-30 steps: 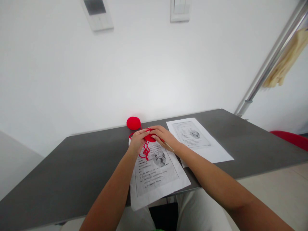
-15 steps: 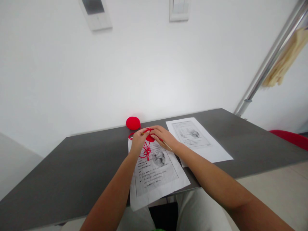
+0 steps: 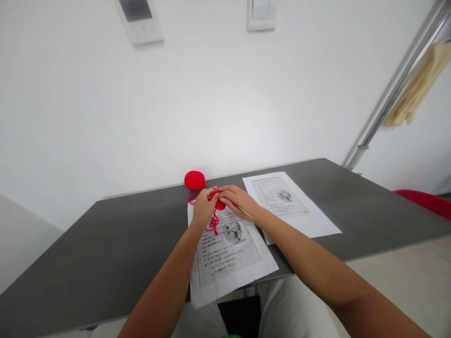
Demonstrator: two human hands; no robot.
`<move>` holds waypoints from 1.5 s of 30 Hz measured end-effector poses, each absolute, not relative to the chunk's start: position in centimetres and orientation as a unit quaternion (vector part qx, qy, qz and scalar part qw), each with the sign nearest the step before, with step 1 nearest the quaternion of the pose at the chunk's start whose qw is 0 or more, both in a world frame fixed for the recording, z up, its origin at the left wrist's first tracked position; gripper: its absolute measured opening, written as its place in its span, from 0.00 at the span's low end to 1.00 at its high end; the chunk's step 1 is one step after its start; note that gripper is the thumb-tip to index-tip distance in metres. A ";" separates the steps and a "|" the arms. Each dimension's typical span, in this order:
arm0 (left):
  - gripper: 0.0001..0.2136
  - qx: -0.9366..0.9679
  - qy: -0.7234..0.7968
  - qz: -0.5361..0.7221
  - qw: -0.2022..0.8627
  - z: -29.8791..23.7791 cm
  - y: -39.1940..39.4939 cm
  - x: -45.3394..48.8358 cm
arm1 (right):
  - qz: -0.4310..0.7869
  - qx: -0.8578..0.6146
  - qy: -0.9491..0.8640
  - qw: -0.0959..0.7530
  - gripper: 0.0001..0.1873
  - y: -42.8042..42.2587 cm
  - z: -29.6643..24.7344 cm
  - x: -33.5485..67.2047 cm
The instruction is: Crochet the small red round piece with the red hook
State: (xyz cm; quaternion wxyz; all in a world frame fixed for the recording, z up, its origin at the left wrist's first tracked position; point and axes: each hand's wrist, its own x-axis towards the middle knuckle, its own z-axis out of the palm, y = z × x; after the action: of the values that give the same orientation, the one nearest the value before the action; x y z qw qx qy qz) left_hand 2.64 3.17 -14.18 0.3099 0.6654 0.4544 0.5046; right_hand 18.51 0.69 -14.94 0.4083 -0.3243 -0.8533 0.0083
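Your left hand (image 3: 204, 206) and right hand (image 3: 243, 202) meet above the table (image 3: 123, 244), fingertips close together over the red yarn piece (image 3: 221, 205). The left hand grasps the piece at its left side, thumb and fingers pinched together. The right hand grasps the thin needle-like tool (image 3: 244, 211), which slants along its thumb side, with the pale end projecting toward your wrist. The fingers conceal the working end; you cannot tell exactly how it engages the yarn. The piece sits between both hands, above the upper part of the near printed sheet (image 3: 229, 272). A tangle of loose red yarn (image 3: 213, 226) hangs below the piece, over the same sheet. The red yarn ball (image 3: 195, 180) rests at the rear edge of the table, beside the wall (image 3: 225, 103), beyond your left hand. The near sheet overhangs the front table edge. A second printed sheet (image 3: 299, 223) lies flat to the right, partly behind your right forearm.
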 end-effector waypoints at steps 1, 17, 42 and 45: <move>0.07 0.672 0.457 0.499 0.301 -14.2 3.2 2.6 | 0.009 -0.323 -0.855 0.407 0.12 0.7 -15.0 18.5; 0.09 0.707 0.452 0.464 0.285 -14.7 3.4 2.6 | 0.050 -0.309 -0.847 0.430 0.13 0.7 -14.7 18.9; 0.08 0.696 0.455 0.461 0.310 -14.3 4.0 1.8 | 0.075 -0.361 -0.815 0.446 0.15 0.3 -14.2 19.1; 0.07 0.699 0.459 0.458 0.302 -14.2 3.9 1.8 | 0.077 -0.366 -0.807 0.456 0.16 0.4 -14.3 19.1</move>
State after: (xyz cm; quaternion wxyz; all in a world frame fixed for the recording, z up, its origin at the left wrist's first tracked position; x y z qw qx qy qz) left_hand 1.80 3.91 -14.17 0.3024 0.6986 0.4587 0.4583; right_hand 19.11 0.44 -14.32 0.4560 -0.3665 -0.8073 0.0775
